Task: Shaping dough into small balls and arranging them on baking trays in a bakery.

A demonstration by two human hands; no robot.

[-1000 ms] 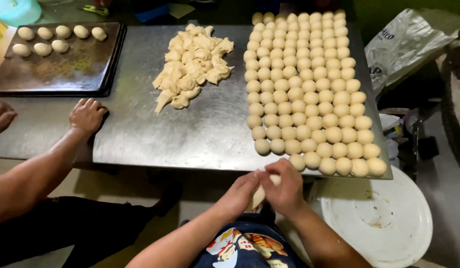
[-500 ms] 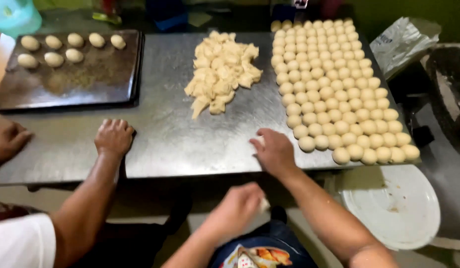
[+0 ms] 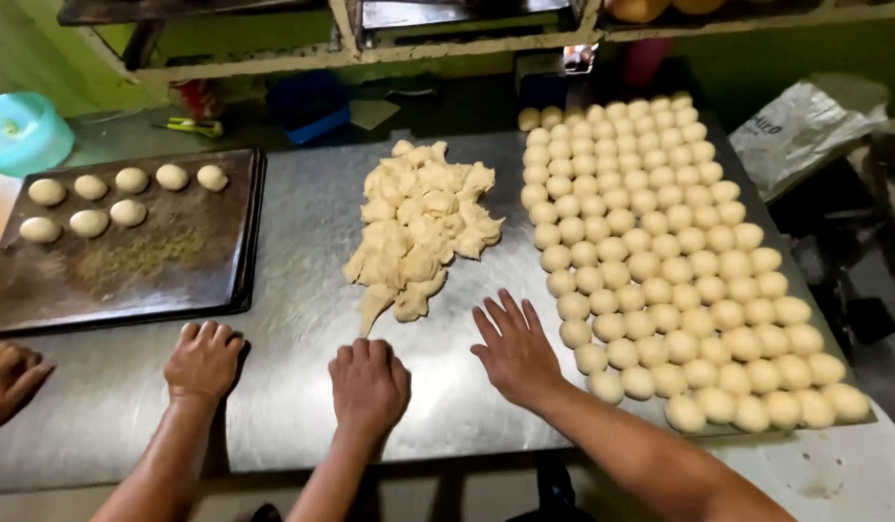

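My left hand (image 3: 370, 382) rests palm down on the steel table (image 3: 303, 242) with its fingers curled under, just below the tail of a pile of torn dough pieces (image 3: 418, 232). Whatever lies beneath it is hidden. To its right, my right hand (image 3: 513, 348) lies flat with fingers spread, its edge beside the nearest of several rows of round dough balls (image 3: 660, 251). Nothing shows in that hand.
Another person's hand (image 3: 204, 358) rests on the table to my left, and their other hand (image 3: 8, 377) is at the far left edge. A dark baking tray (image 3: 148, 266) holds several dough balls. A turquoise bowl (image 3: 22, 130) and a white plastic bag (image 3: 805, 126) flank the table.
My hands were together at the table's front edge; both have moved up onto the steel top. The right hand has spread flat beside the dough balls. The view has shifted closer.
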